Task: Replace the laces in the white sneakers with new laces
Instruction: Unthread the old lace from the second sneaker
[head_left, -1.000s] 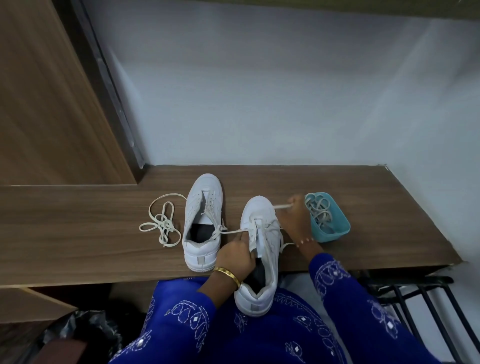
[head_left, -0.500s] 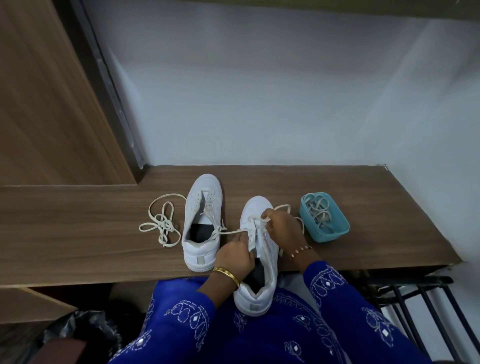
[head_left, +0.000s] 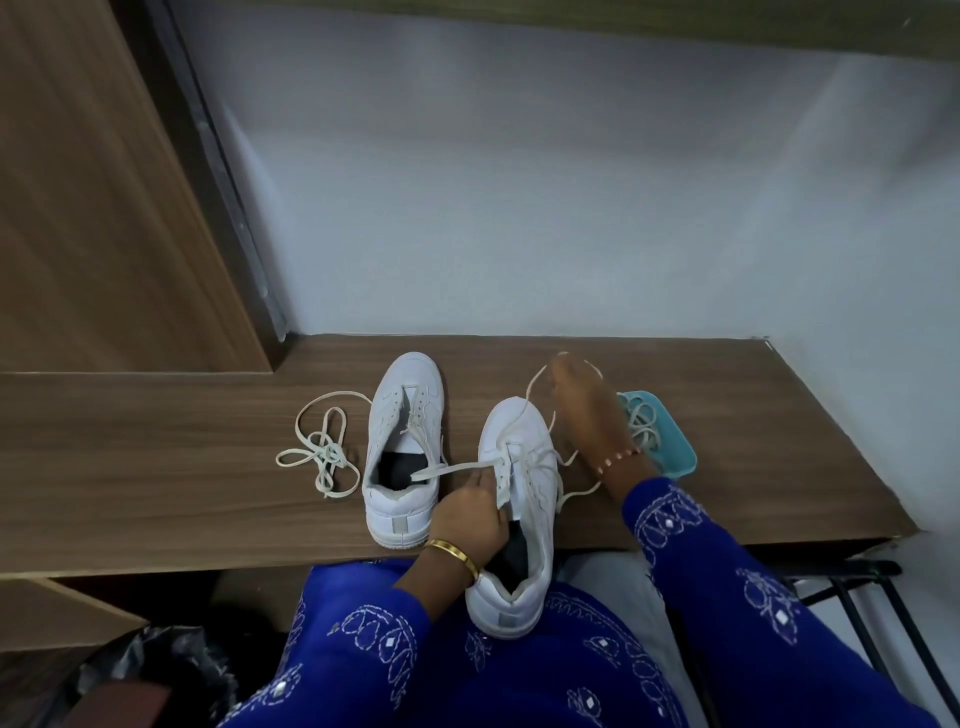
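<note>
- Head view: right sneaker (head_left: 519, 499) half on the wooden shelf (head_left: 208, 467), heel at lap; left hand (head_left: 470, 519) grips its eyelet flap; right hand (head_left: 587, 410), blurred, draws the lace (head_left: 537, 382) up, grasp unclear
- Step, judged: lacing; next, thread the following eyelet

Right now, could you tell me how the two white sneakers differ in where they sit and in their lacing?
The left sneaker rests wholly on the wooden bench, untouched; the right sneaker overhangs the bench's edge, heel on the person's lap, steadied by the left hand.
The left sneaker's eyelets look mostly bare; the right sneaker has a lace crossing its eyelets, one end drawn up by the blurred right hand.
Both are white low-tops, toes pointing away.
</note>
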